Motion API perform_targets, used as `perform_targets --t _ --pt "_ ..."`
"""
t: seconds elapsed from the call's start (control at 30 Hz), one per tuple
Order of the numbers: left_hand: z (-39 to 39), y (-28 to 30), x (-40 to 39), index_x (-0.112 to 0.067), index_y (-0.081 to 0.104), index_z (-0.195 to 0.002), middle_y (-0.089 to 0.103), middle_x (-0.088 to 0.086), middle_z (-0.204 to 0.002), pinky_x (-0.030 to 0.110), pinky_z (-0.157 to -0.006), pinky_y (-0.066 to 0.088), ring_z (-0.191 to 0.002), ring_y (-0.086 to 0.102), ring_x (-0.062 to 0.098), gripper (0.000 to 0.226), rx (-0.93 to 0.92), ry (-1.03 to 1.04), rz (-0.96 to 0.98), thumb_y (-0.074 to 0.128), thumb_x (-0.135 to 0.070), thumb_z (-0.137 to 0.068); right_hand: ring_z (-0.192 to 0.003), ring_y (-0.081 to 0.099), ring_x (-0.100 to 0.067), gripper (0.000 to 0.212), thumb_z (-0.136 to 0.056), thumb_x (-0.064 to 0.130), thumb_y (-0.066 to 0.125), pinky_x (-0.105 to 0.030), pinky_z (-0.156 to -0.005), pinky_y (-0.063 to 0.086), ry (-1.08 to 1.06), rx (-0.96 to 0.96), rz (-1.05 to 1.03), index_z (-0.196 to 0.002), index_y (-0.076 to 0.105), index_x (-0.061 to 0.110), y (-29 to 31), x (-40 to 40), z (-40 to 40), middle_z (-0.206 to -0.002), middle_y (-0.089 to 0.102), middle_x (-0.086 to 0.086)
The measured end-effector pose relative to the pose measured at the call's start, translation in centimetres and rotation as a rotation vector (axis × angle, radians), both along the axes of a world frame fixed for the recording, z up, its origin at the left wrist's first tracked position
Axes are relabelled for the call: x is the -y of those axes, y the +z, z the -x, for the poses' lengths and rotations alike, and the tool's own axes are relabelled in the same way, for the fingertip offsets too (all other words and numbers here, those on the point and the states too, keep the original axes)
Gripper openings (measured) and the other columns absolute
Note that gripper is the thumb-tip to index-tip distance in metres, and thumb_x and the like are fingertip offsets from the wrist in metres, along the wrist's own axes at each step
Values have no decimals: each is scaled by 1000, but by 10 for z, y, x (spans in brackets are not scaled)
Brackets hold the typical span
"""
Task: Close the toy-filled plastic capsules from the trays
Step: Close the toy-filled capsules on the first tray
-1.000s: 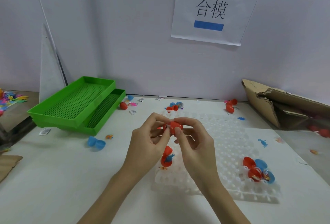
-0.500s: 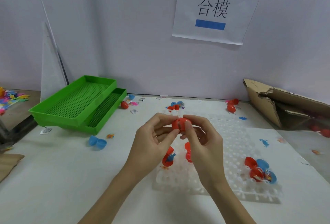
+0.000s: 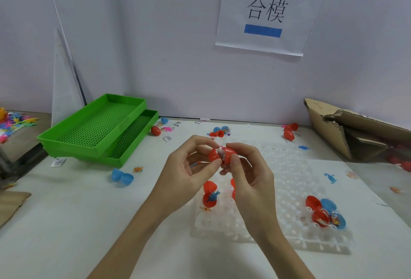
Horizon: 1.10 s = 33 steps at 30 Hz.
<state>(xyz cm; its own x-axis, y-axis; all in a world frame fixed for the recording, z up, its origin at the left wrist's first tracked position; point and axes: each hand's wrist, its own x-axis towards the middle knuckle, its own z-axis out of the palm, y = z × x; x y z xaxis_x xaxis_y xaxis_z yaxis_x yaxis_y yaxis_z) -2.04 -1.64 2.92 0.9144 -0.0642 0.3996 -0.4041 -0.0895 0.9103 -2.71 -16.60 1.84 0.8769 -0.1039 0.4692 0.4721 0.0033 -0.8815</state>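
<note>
Head view. Item 1: red capsule [image 3: 222,156], held above the table between both hands, its two halves slightly apart with a pale insert showing in the gap. Left hand [image 3: 189,174] pinches the left half between thumb and forefinger; right hand [image 3: 249,174] grips the right half, fingers curled round it.

Item 2: clear dimpled tray [image 3: 287,181], flat on the white table [image 3: 66,223], directly below and at 3 o'clock of the hands. Contents: an open red capsule with a blue toy [image 3: 210,194] at 6 o'clock of the held capsule; another red piece just beside it, mostly hidden by the right hand; a cluster of red and blue capsule halves [image 3: 323,213] near the tray's 4 o'clock corner.

Item 3: open blue capsule [image 3: 122,176] on the table at 9 o'clock of the hands.

Item 4: two stacked green perforated trays [image 3: 97,129] at 10 o'clock, a closed red capsule [image 3: 155,131] just beside them.

Item 5: loose red and blue capsules [image 3: 219,132] at 12 o'clock; red capsules [image 3: 289,132] at 1 o'clock.

Item 6: torn cardboard box [image 3: 355,129] at 2 o'clock.

Item 7: paper sign [image 3: 271,9] on the wall, 12 o'clock.
</note>
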Motion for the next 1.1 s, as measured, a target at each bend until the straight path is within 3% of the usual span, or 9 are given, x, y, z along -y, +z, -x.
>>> perform_targets --t 0.13,0.33,0.57,0.67,0.87,1.0,1.1 --pt "3 0 0 -30 64 -120 70 -16 -95 31 -92 61 -101 74 19 39 36 9 -35 78 -10 -90 -91 73 -16 22 -97 24 59 -18 -76 58 6 -11 27 -116 69 17 1 1 0 -103 75 7" --pt "4 1 0 -32 65 -107 71 -19 -102 35 -89 64 -101 75 15 28 72 80 -175 81 -19 -88 -90 73 -19 17 -102 14 60 -21 -76 58 17 -29 26 -115 70 15 -3 0 -1 -103 75 3" --pt "4 1 -1 -38 64 -103 73 -23 -105 25 -86 62 -104 73 2 25 54 56 -219 80 -34 -83 -83 73 -15 17 -103 20 60 -18 -73 56 40 -67 -4 -114 73 21 -4 5 -4 -100 77 9" --pt "2 -1 -3 -38 66 -101 74 -19 -105 24 -90 61 -107 72 4 25 -3 25 -185 82 -26 -85 -87 74 -15 18 -103 19 61 -17 -72 57 41 -45 52 -114 73 25 -3 8 -6 -102 76 13" --pt "1 -5 5 -29 59 -117 80 -7 -111 42 -102 58 -107 74 9 40 -124 34 -77 79 -12 -87 -97 72 -16 21 -102 11 62 -22 -74 58 -9 12 123 -113 74 24 -5 8 -8 -112 72 5" --pt "1 -5 5 -21 66 -112 80 -7 -106 36 -100 59 -104 76 10 32 -146 29 -8 81 -10 -86 -101 71 -19 22 -101 11 63 -28 -78 60 -27 23 145 -113 74 25 -7 7 -8 -112 70 6" --pt "0 -2 3 -25 75 -114 79 -10 -108 30 -98 58 -104 75 10 34 -128 64 15 82 -9 -85 -98 72 -17 20 -100 16 65 -25 -76 60 -42 -2 82 -112 74 30 -4 8 -8 -109 75 11"
